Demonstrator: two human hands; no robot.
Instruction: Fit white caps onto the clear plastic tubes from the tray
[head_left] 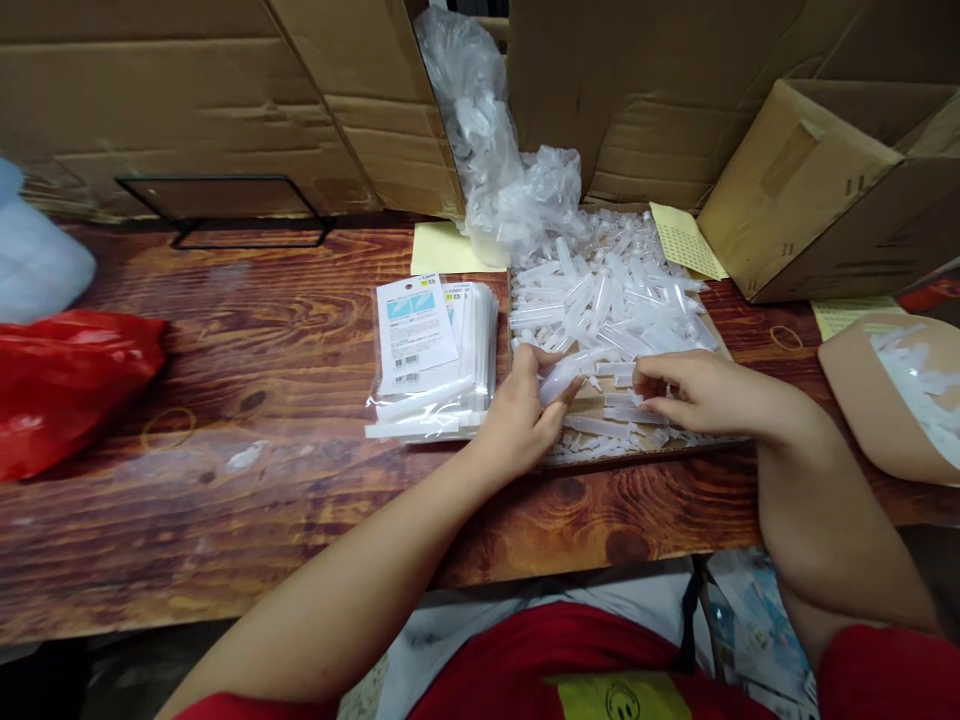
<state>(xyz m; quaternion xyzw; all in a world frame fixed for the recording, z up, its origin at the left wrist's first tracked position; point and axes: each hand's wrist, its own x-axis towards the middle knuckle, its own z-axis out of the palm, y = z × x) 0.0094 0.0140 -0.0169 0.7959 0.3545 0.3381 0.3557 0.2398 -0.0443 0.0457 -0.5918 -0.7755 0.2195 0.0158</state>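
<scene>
My left hand (525, 412) is closed around a few translucent white plastic tubes (562, 374), held over the front left of a shallow cardboard tray (585, 402). A heap of similar loose tubes (600, 295) fills the tray's back and middle. Toward the tray's front right, my right hand (686, 388) has thumb and fingers drawn together low among the tubes. What lies between those fingertips, if anything, is too small to make out. Left of the tray, close to my left hand, lies a stack of clear packets (427, 365) with printed white cards inside.
Crumpled clear plastic (517, 190) lies behind the tray. An open cardboard box (817, 190) stands at back right, with a tan container (855, 375) holding white pieces in front. At left are a red plastic bag (75, 375) and a black wire stand (232, 215).
</scene>
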